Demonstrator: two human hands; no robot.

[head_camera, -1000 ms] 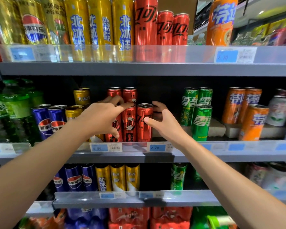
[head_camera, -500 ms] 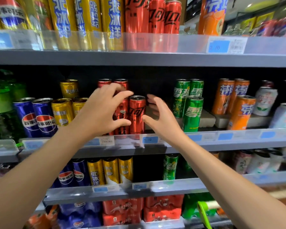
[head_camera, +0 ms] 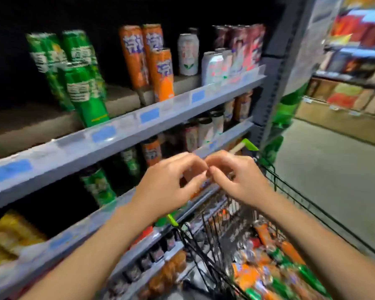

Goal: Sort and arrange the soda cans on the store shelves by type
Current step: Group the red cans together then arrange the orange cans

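The view is blurred. My left hand [head_camera: 167, 185] and my right hand [head_camera: 236, 180] hover side by side over the near end of a wire shopping cart [head_camera: 294, 192], fingers loosely curled, fingertips almost meeting, nothing held. Loose orange and green soda cans [head_camera: 268, 271] lie piled in the cart. On the grey shelf [head_camera: 126, 131] above stand green cans [head_camera: 82, 83], orange cans [head_camera: 158, 72] and white cans [head_camera: 187, 54]. More cans stand on the shelf below, partly hidden behind my hands.
The shelf unit ends at a grey upright [head_camera: 275, 79] on the right. Beyond it lies bare floor [head_camera: 333, 169], then another shelf of boxed goods [head_camera: 355, 61]. Small dark bottles [head_camera: 147, 260] line the lowest shelf beside the cart.
Both hands have left the red cans on the middle shelf and dropped to above the cart. The view has swung right and down.
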